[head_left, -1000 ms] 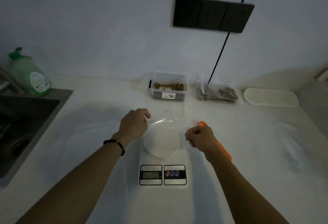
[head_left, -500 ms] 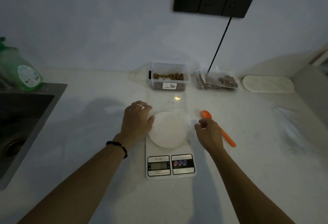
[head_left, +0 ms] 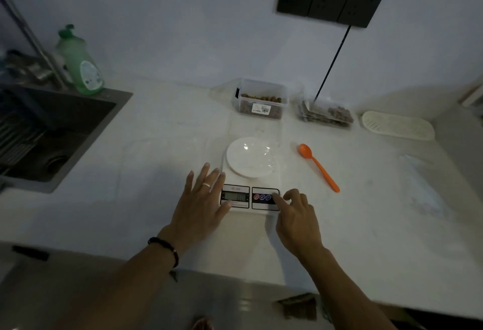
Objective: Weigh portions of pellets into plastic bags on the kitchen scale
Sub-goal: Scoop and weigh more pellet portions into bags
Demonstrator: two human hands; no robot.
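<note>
White kitchen scale [head_left: 249, 188] sits mid-counter with a clear plastic bag [head_left: 257, 146] draped over its round platter; both hands have dropped from the platter edges to the front panel; left hand [head_left: 202, 202] flat, fingers spread, against the scale's left side; right hand [head_left: 296, 216] index fingertip on the rightmost button, other fingers loosely curled; orange plastic spoon [head_left: 318, 167] lies untouched right of the scale.

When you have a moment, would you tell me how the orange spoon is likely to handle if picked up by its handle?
The orange spoon looks like thin plastic, so probably light and fairly stiff. Its slim, smooth handle may slip in a loose pinch. It lies flat on the counter, apart from the scale, so it should slide rather than roll if nudged.
</note>
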